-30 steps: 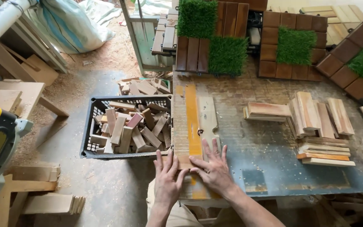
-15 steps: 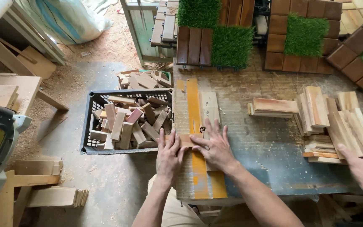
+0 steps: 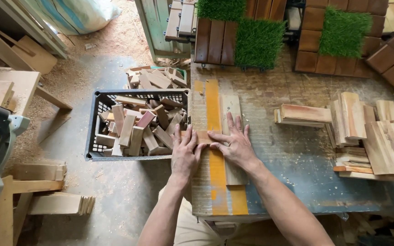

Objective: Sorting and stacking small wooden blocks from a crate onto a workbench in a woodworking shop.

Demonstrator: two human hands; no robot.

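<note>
Both hands, left hand [image 3: 185, 154] and right hand [image 3: 233, 145], lie flat with open grip, partly hiding a small wooden block [image 3: 204, 135].

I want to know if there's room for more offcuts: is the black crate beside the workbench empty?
No, the black crate is piled with short wooden blocks, and more lie heaped behind it.

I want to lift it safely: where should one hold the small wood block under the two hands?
Pinch the small wood block by its long edges from above. It lies flat on the orange-striped board, the left hand and right hand covering its ends.
</note>
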